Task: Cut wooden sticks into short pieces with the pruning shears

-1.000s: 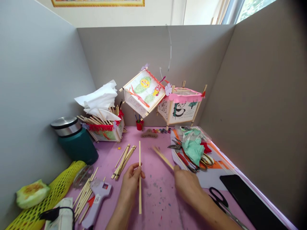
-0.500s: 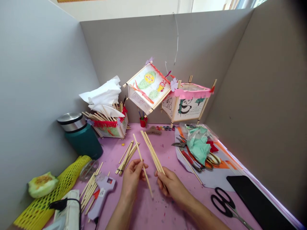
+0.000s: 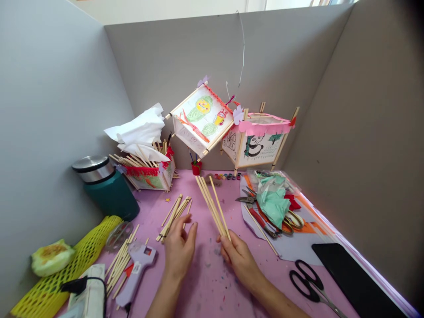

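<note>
My right hand (image 3: 239, 255) grips the lower ends of several thin wooden sticks (image 3: 211, 204), which fan out and point away from me; one leans apart from the others on the right. My left hand (image 3: 180, 244) is raised with nothing in it, thumb and fingers apart. It is nearest to some bundled sticks (image 3: 172, 217) bound with dark ties, lying on the pink table (image 3: 205, 282), and partly covers their near end. Further left are loose sticks (image 3: 119, 265) beside a lilac glue gun (image 3: 136, 269).
At the back stand a teal bottle (image 3: 111, 192), a stick-filled box (image 3: 149, 179) and two decorated lanterns (image 3: 202, 115) (image 3: 263, 143). On the right are pliers (image 3: 261, 218), black scissors (image 3: 308, 282) and a black flat object (image 3: 354, 278). A yellow net (image 3: 73, 260) lies left.
The single stick that my left hand held is no longer there. My left hand has opened and shifted slightly left, and a separate stick now stands out in my right hand's bunch.
</note>
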A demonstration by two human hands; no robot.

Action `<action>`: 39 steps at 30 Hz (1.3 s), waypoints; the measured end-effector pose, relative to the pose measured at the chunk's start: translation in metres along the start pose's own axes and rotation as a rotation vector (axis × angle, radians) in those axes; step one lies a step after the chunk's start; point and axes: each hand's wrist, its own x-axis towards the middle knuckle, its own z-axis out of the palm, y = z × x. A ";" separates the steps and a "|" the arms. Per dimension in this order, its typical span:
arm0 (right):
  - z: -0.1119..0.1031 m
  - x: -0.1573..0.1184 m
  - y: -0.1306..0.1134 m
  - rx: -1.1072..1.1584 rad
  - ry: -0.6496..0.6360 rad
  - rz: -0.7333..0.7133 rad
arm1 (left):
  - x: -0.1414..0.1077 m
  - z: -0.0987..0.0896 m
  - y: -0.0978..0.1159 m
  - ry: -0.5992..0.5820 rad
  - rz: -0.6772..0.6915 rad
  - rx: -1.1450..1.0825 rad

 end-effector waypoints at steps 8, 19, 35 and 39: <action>0.013 -0.011 -0.006 -0.226 -0.130 -0.135 | -0.014 0.007 0.016 -0.359 -0.146 -0.648; 0.007 0.003 -0.018 -0.480 -0.139 -0.393 | -0.016 0.003 0.011 -0.390 0.020 -0.539; 0.006 0.006 -0.013 -0.393 -0.131 -0.291 | -0.012 0.005 0.014 -0.541 -0.141 -0.746; 0.005 0.006 -0.011 -0.419 -0.140 -0.295 | -0.012 0.005 0.012 -0.544 -0.118 -0.665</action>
